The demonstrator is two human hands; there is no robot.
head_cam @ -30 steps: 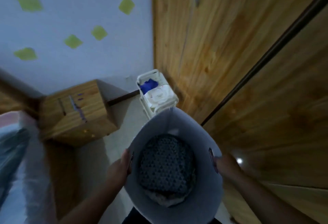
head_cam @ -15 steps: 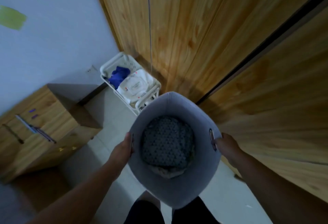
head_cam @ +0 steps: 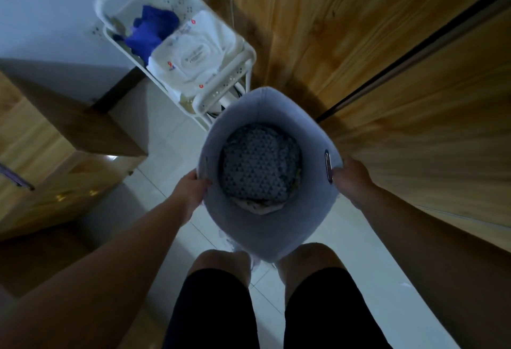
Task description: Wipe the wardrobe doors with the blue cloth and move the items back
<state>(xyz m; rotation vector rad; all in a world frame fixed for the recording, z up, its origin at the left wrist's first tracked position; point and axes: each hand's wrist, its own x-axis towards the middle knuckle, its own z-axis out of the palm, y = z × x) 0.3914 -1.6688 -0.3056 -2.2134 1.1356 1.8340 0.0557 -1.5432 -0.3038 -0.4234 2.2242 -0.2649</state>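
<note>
Head view: the grey basket (head_cam: pixel 265 232) hangs between both hands, just in front of the knees and above the tiled floor (head_cam: pixel 171 138). The left hand (head_cam: pixel 193 191) has a closed grip on the left rim, thumb inside and fingers outside. The right hand (head_cam: pixel 352 180) is clamped on the right rim by the handle slot. Folded patterned fabric (head_cam: pixel 261 160) sits in the bottom. The wardrobe doors (head_cam: pixel 345 30) run ahead and to the right, so the right hand is nearer them. The white cart (head_cam: pixel 224 80) stands ahead-left, and the basket's far rim overlaps its near corner; I can't tell if they touch. The blue cloth (head_cam: pixel 150 30) lies in the cart's top tray beside a wipes pack (head_cam: pixel 193 57), well ahead and left of both grips, with the left hand nearer. Likely next move: lower the basket by the doors.
</note>
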